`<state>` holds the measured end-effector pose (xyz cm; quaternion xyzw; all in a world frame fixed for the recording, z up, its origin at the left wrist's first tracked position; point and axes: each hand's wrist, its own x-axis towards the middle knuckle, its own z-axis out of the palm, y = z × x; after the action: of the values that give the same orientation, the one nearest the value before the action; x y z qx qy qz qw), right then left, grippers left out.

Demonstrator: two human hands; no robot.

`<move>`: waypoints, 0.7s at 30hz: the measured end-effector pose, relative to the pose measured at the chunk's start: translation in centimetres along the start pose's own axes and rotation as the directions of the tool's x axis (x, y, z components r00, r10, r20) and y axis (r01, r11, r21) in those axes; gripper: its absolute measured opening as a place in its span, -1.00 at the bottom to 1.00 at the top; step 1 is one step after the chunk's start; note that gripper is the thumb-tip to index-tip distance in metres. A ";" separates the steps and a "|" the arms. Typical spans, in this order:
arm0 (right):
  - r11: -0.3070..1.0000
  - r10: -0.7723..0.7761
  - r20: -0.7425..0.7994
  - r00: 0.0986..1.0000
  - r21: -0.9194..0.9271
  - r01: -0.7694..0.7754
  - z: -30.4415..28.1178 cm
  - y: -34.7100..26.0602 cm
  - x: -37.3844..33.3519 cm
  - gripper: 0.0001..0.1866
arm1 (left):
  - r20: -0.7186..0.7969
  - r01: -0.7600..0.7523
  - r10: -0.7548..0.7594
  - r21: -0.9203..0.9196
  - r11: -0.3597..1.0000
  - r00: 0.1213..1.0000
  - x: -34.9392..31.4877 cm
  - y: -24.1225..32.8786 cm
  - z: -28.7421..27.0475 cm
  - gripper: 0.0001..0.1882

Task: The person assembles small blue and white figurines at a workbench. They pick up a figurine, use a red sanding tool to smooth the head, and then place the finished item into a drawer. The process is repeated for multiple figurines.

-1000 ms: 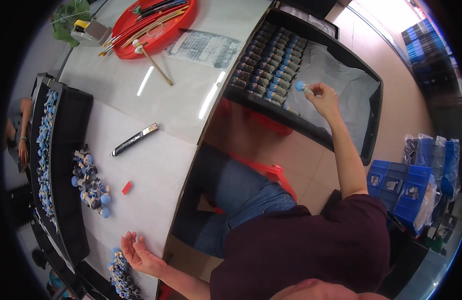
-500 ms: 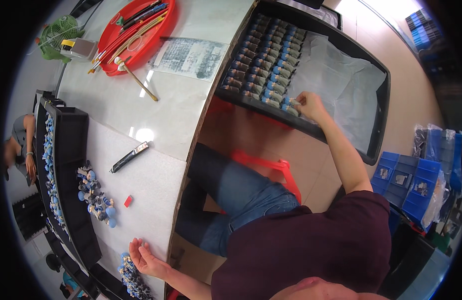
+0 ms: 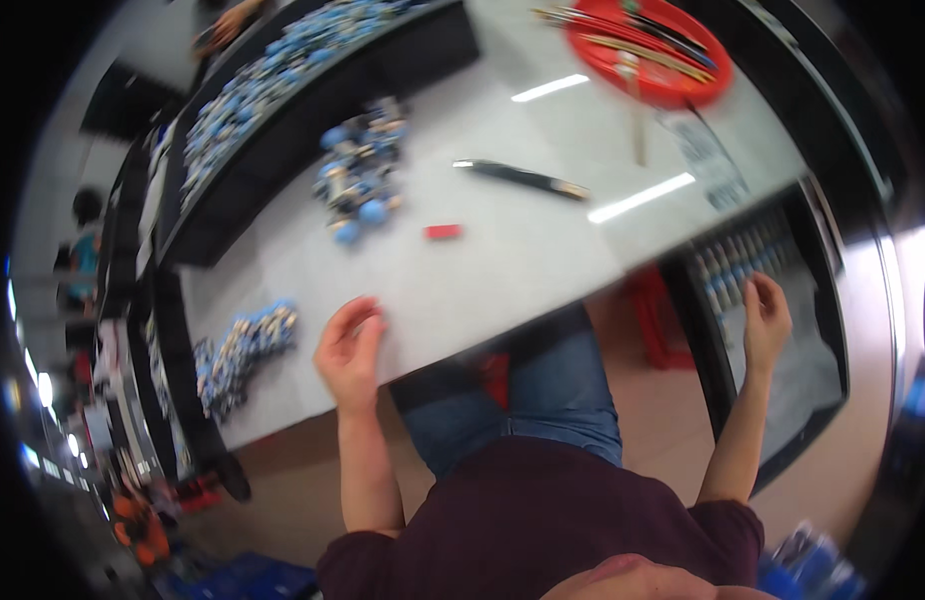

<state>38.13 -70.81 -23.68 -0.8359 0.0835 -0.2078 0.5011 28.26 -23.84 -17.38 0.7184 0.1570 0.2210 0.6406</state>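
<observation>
My left hand point(image 3: 351, 352) hovers over the white work surface near its front edge, fingers loosely bent and thumb apart, with nothing visible in it. To its left lies a heap of small blue-and-cream figurines point(image 3: 245, 350); a second figurine pile point(image 3: 361, 175) sits farther back. My right hand point(image 3: 768, 318) is above the black tray point(image 3: 718, 370) at the right, fingers curled with a gap at the thumb and no object visible. Rows of small figurines point(image 3: 733, 262) stand in that tray beside a translucent plastic sheet point(image 3: 803, 350). Motion blurs the picture.
On the table lie a small red block point(image 3: 443, 232) and a long black, slim object point(image 3: 523, 179). A red round tray point(image 3: 718, 85) with brushes and tools stands at the back right. A long black bin point(image 3: 323, 95) of figurines borders the far left.
The view has swung toward the table. My right hand has come away from the figurine at the end of a row, and my left hand has moved away from the nearer figurine heap.
</observation>
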 end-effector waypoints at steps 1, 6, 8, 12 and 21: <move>0.990 -0.042 -0.004 0.999 0.136 0.043 1.8 -2.9 0.3 -0.83 | 0.005 0.005 -0.005 -0.046 0.999 1.000 0.1 0.1 -0.2 -0.72; 0.868 -0.491 0.363 0.792 0.279 0.410 12.6 -17.8 -1.2 -0.81 | 0.016 0.051 -0.048 -0.199 0.979 0.999 -0.4 0.6 -1.2 -0.73; 0.761 -0.648 0.483 0.589 0.370 0.533 17.3 -22.7 -2.2 -0.78 | 0.032 0.052 -0.046 -0.230 0.972 0.998 -0.4 0.6 -1.4 -0.74; 0.640 -0.756 0.479 0.447 0.397 0.658 25.8 -28.1 -3.4 -0.71 | 0.071 0.053 -0.036 -0.249 0.967 0.997 -0.2 0.2 -1.6 -0.74; 0.638 -0.734 0.499 0.460 0.275 0.719 28.5 -28.7 -3.5 -0.76 | 0.138 0.094 -0.056 -0.286 0.954 0.989 -0.1 -0.5 -2.1 -0.75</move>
<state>45.30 -32.79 -11.32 -0.8054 -0.4362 -0.1421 0.3753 27.08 -22.00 -17.72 0.6223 0.1082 0.1706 0.7563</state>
